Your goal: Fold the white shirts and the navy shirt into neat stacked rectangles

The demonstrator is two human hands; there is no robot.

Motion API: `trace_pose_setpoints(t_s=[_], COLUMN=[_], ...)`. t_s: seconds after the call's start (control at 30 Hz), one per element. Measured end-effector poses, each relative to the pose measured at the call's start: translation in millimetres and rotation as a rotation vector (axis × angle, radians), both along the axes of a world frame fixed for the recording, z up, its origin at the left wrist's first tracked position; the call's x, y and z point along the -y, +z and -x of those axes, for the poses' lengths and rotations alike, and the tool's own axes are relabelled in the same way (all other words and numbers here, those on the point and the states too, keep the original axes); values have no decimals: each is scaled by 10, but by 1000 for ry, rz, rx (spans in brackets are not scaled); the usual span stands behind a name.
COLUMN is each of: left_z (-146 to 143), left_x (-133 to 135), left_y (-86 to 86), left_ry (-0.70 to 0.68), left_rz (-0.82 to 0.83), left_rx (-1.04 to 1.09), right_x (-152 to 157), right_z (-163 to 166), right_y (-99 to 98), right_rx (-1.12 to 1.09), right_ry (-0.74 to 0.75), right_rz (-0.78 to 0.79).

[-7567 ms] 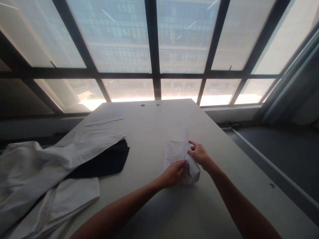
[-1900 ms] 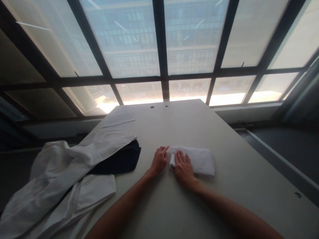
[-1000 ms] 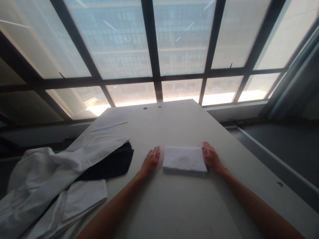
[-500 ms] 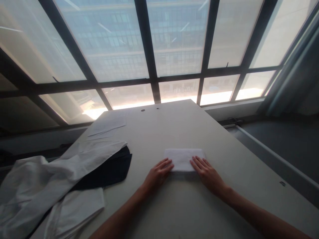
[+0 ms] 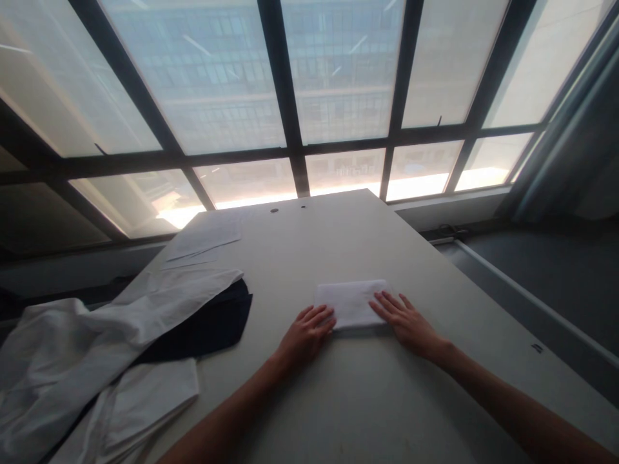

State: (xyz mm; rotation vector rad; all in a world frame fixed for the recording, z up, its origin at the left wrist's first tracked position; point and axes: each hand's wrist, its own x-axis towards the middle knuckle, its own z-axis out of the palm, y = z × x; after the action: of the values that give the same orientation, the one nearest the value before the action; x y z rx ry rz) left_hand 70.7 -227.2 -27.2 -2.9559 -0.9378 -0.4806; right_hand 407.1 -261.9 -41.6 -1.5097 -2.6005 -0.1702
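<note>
A white folded cloth lies flat on the pale table, a compact rectangle in front of me. My left hand rests at its left near corner, fingertips on the fabric and fingers laid out. On the opposite edge, my right hand lies flat with its fingers stretched and slightly spread over the cloth's right side. Neither hand grips it. The fingers cover parts of both side edges.
To the left lie a rumpled white garment, dark navy fabric and folded white cloth. White paper sheets sit at the far left. Beyond the table's far edge stand large windows; a grey curtain hangs at right.
The right hand has shifted slightly outward, its fingers more spread on the cloth's right side. The left hand stays at the near left corner. The view has tilted a little.
</note>
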Motion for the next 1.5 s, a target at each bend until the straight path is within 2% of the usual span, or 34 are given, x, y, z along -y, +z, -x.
trace_pose_setpoints(t_s=[0.1,0.2,0.3,0.4,0.57,0.7,0.8,0.87,0.93,1.0,1.1,1.2,1.3,1.4,1.5], left_z=[-220,-600,-934,-1029,-741,-421,-188,-35,100,198,260,262,266,280,282], left_x=[22,-92,-314,-508,-647,-716,-744,-745,-740,-733,-728,-731,-736,-737,-730], left_y=[121,148,64,-68,-222,-259,-270,-285,-310,-340,-369,-369,-367,-375,-378], left_ry=[75,153,197,284,445,518,542,573,625,662,658,661,662,641,631], left_rz=[37,94,188,206,220,276,237,205,202,213,209,218,227,230,234], left_rx=[56,101,22,-35,-1,-11,-26,-2,62,141,235,275,284,276,258], right_x=[22,-40,-222,-432,-642,-778,-865,-878,-819,-668,-300,51,194,150,36], right_z=[111,470,899,1061,701,397,234,154,135,225,582,1034,1316,1351,1242], right_y=[106,227,244,133,-69,-126,-138,-124,-83,-21,60,81,61,52,52], right_rx=[-57,-144,-245,-312,-251,-224,-234,-269,-315,-351,-356,-260,-143,-95,-89], right_ry=[-41,-33,-79,-235,-308,-373,-397,-452,-526,-537,-370,-184,-190,-216,-219], right_rz=[49,24,3,30,58,153,175,152,51,-100,-235,-207,-143,-80,-54])
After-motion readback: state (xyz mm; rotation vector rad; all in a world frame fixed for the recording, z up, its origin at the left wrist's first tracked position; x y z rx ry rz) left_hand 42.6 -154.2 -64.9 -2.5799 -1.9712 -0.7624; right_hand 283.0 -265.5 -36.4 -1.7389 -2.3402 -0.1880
